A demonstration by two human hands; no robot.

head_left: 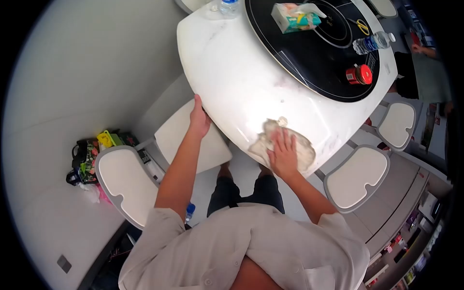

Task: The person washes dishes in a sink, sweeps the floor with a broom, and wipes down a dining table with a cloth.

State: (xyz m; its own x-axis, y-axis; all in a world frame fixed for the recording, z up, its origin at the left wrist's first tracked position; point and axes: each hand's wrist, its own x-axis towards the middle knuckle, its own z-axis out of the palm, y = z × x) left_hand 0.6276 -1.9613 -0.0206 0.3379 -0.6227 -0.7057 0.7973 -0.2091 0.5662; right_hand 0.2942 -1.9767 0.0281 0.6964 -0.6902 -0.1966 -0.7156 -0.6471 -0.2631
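So there's a big white table (pixel 217 63), with a round black panel (pixel 309 63) up toward its 1 o'clock. A crumpled beige cloth (pixel 304 153) lies at the table's 6 o'clock. Right hand (pixel 284 153) is on it, loosely spread. Left hand (pixel 199 120) touches the 8 o'clock edge; can't tell if it's pinching.

Right hand (pixel 284 153) on cloth (pixel 305 153); left hand (pixel 199 120) touching table (pixel 224 75).

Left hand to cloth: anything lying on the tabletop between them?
Nothing visible: the head view shows only bare white tabletop between the left hand, at its edge, and the cloth under the right hand.
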